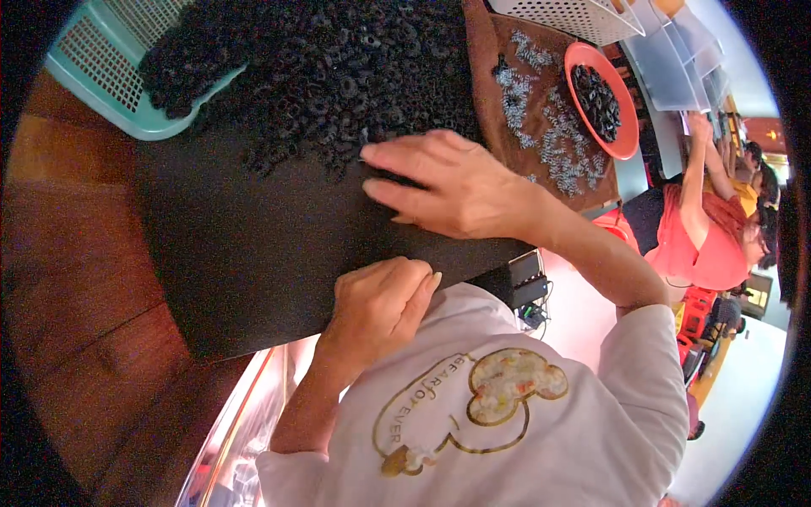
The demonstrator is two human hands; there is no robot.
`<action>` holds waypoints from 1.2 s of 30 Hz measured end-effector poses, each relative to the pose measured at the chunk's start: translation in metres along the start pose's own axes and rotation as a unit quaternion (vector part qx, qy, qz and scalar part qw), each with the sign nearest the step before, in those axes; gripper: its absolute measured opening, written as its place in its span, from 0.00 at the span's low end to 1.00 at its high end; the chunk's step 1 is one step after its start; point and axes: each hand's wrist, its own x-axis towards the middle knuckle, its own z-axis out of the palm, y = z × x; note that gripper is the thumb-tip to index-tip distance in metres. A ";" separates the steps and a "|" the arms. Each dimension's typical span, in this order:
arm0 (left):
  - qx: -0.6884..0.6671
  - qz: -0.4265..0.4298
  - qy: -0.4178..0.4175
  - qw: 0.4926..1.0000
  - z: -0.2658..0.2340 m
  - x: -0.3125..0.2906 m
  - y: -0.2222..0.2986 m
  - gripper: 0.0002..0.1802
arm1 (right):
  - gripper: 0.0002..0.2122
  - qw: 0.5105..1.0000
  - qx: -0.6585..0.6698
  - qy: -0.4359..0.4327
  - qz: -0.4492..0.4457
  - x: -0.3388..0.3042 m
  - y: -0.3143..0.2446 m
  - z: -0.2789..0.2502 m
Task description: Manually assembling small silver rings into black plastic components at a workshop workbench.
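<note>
Wht tee (583, 422), hands (448, 190) (380, 304), blk ringlike pcs (363, 76)

Brown boards (76, 270) are seen at left. A white basket (574, 21) is cut off by the top edge, with clear bins (676, 63) placed nearby. At right, a co-worker in a coral shirt (701, 245) is pictured, an arm extended toward the bins; red plasticware (696, 311) is glimpsed beyond.
</note>
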 end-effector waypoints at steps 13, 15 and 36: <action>0.022 -0.020 -0.014 0.999 0.001 0.002 0.005 0.06 | 0.17 0.997 -0.049 -0.007 0.059 -0.012 0.007 -0.003; 0.038 -0.033 -0.017 0.999 0.001 0.003 0.005 0.07 | 0.17 0.997 -0.042 0.006 0.065 -0.002 0.004 0.008; 0.052 -0.009 -0.013 0.999 0.007 0.009 0.002 0.06 | 0.04 0.995 -0.023 0.018 0.096 -0.014 0.021 -0.015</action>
